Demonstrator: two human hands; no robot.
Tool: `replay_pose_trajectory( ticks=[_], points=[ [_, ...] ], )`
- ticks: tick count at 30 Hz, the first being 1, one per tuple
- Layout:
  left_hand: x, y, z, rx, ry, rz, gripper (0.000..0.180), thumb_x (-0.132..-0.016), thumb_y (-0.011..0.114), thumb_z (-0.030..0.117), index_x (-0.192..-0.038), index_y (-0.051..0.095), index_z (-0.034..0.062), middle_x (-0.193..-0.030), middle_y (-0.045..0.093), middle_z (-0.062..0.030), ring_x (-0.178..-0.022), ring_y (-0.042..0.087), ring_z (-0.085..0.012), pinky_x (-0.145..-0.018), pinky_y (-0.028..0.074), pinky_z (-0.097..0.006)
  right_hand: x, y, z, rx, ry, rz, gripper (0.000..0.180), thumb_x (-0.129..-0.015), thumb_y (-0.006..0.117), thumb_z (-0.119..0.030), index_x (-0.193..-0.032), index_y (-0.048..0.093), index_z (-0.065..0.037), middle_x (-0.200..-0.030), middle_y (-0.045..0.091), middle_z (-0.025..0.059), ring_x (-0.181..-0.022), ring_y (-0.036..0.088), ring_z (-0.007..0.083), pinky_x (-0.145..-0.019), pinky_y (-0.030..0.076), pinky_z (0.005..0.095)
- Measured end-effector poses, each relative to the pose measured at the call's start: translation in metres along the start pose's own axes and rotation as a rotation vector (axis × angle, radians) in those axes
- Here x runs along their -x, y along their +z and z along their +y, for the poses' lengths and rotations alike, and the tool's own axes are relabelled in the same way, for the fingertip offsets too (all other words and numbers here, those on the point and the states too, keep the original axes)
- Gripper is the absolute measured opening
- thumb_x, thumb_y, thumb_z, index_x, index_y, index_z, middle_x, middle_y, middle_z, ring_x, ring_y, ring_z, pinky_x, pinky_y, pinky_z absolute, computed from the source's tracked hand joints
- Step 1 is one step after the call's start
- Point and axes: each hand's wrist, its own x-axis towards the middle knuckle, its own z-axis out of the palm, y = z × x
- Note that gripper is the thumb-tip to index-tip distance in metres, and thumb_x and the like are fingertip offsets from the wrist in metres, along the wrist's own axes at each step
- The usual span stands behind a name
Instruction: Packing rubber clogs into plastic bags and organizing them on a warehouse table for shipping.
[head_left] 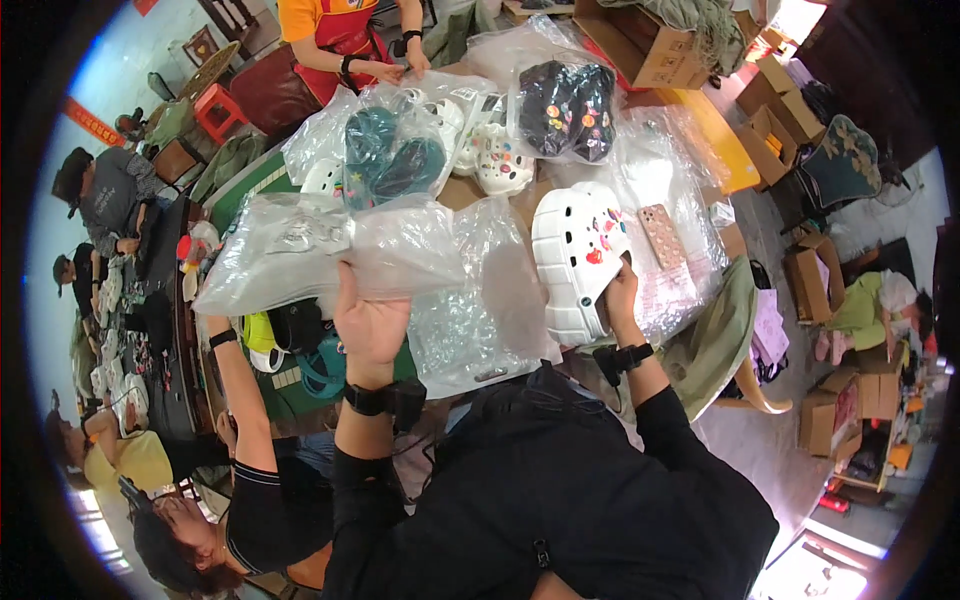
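My left hand (372, 325) is at the near edge of the table, its thumb lying over a clear plastic bag (290, 250) and its fingers hidden behind the bag, which it grips. In my right hand (622, 300) is a white clog (572, 270) with colourful charms on its upper, held by the foot opening and tilted. Between my hands lies another flat clear bag (490, 290). Beyond it a white clog with charms (500, 160) rests near bagged dark green clogs (395, 160) and bagged black clogs (565, 110).
A pink patterned phone-shaped thing (661, 237) lies on plastic right of the white clog. Across the table stands a person in a red apron (345, 45); another person (270, 500) sits close on my left. An open cardboard box (650, 50) stands at the far right.
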Motion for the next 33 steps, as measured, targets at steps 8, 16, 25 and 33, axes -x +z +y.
replay_pose_trajectory(
  ticks=[8, 16, 25, 33],
  points=[
    [0.054, -0.123, -0.067, -0.133, -0.521, 0.446, 0.051, -0.093, 0.029, 0.042, -0.131, 0.034, 0.0079, -0.135, 0.036, -0.0129, -0.123, 0.035, -0.0319, -0.101, 0.027, -0.051, -0.011, -0.009, 0.032, 0.196, -0.025, -0.040, 0.025, -0.074, 0.057, -0.001, -0.100, 0.060, 0.000, -0.075, 0.063, 0.0098, -0.065, 0.056, 0.0132, -0.058, 0.043, 0.0263],
    [0.077, -0.164, -0.111, -0.480, -1.273, 0.382, 0.064, -0.091, 0.021, 0.055, -0.136, 0.025, 0.0098, -0.137, 0.034, -0.0108, -0.120, 0.038, -0.0259, -0.096, 0.032, -0.040, -0.014, 0.000, 0.023, 0.153, 0.014, -0.111, 0.024, -0.075, 0.055, -0.001, -0.098, 0.061, 0.000, -0.078, 0.064, 0.0123, -0.069, 0.059, 0.0153, -0.062, 0.044, 0.0267],
    [-0.001, -0.201, -0.035, -1.631, -0.352, 0.329, 0.068, -0.081, 0.058, 0.042, -0.129, 0.037, -0.0006, -0.125, 0.045, -0.0201, -0.115, 0.045, -0.0280, -0.096, 0.035, -0.036, -0.010, 0.013, 0.009, 0.075, -0.102, -0.173, 0.021, -0.073, 0.056, 0.001, -0.094, 0.062, -0.001, -0.078, 0.064, 0.0083, -0.068, 0.056, 0.0120, -0.062, 0.044, 0.0259],
    [0.008, -0.241, -0.065, -1.962, -0.557, 0.661, 0.112, -0.063, 0.070, 0.050, -0.139, 0.000, 0.0056, -0.141, 0.014, -0.0238, -0.130, 0.015, -0.0394, -0.100, 0.022, -0.053, 0.024, 0.008, 0.020, 0.221, 0.026, -0.110, 0.028, -0.076, 0.056, -0.002, -0.104, 0.060, -0.001, -0.084, 0.065, 0.0084, -0.073, 0.059, 0.0134, -0.066, 0.045, 0.0257]
  ],
)
